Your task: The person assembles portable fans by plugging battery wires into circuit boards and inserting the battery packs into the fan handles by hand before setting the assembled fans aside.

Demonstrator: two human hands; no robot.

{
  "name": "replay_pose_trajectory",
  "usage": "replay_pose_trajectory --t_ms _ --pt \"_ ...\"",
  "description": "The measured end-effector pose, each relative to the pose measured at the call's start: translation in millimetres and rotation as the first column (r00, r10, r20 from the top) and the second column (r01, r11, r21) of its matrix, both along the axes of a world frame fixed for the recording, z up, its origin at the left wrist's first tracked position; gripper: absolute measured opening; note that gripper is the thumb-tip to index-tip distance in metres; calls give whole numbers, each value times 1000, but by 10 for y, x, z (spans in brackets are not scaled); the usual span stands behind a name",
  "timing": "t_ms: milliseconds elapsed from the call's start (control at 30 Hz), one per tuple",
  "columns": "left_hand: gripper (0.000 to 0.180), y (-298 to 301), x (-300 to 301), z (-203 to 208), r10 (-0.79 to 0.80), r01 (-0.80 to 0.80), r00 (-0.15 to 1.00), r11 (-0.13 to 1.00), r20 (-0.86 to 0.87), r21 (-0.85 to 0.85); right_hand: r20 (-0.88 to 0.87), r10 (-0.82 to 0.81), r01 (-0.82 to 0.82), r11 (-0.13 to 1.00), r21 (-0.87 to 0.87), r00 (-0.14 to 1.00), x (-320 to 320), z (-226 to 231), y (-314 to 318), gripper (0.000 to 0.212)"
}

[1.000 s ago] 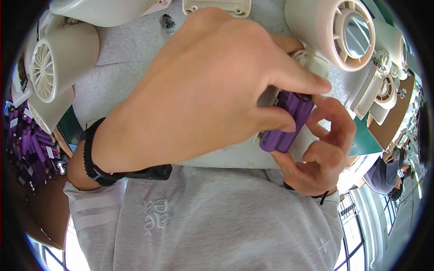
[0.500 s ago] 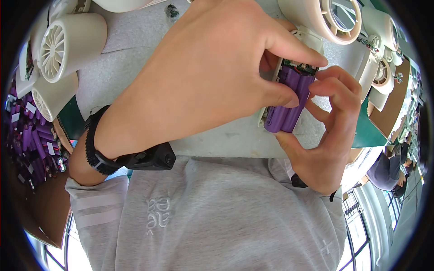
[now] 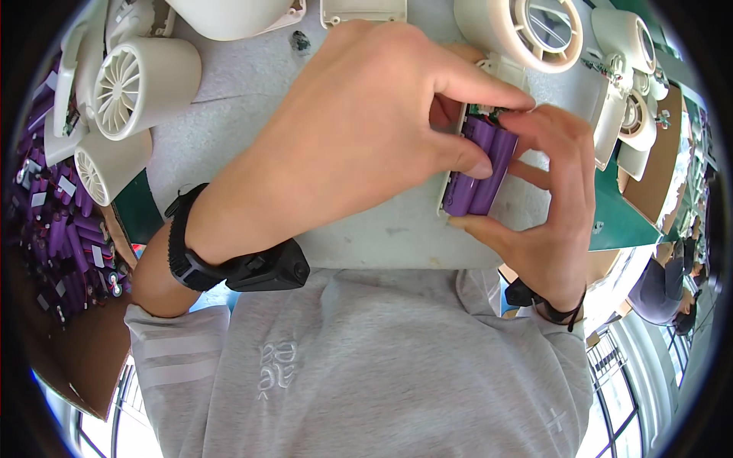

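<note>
A purple battery pack [image 3: 479, 169] of paired cells lies in a narrow cream plastic handle shell [image 3: 445, 195], whose edge shows along its left side. At its upper end is a small green circuit board [image 3: 481, 111], partly hidden by fingers. My left hand [image 3: 382, 107] reaches across and grips the shell and pack, thumb pressed on the purple cells and index finger stretched over the board. My right hand [image 3: 561, 172] is curled round the right side, thumb at the pack's lower end and index fingertip by the board. Its other fingers are partly hidden.
Cream fan housings with slatted grilles [image 3: 122, 90] stand at the left, above a cardboard box [image 3: 80, 359] holding many purple battery packs [image 3: 72, 237]. A round cream housing [image 3: 527, 34] sits beyond my hands. More cream parts [image 3: 637, 122] and a carton [image 3: 660, 153] are at the right.
The view has shifted slightly, so the bench things appear farther right on the left side. My right index finger has moved in closer to the board end; both hands keep their hold.
</note>
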State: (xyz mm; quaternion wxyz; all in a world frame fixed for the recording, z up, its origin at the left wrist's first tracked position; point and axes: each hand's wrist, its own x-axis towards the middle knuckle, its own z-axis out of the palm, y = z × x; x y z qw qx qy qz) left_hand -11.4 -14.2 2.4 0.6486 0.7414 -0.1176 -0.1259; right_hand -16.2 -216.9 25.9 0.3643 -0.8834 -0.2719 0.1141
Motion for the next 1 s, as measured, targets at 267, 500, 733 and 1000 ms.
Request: replay_pose_trajectory --t_ms 267,500,733,1000 --pt "46 12 60 -10 -10 8 1000 995 24 95 276 149 -146 989 -34 949 95 -28 -62 60" --pt "48 0 -19 -21 20 -33 982 997 186 67 196 245 -223 966 -127 949 -6 51 -77 76" --pt "56 -29 -106 41 69 -97 962 991 266 96 191 201 -164 968 -190 961 38 160 3 67" --pt "59 -73 -81 48 259 -261 896 964 361 -44 473 -110 178 979 -102 874 551 686 430 51"
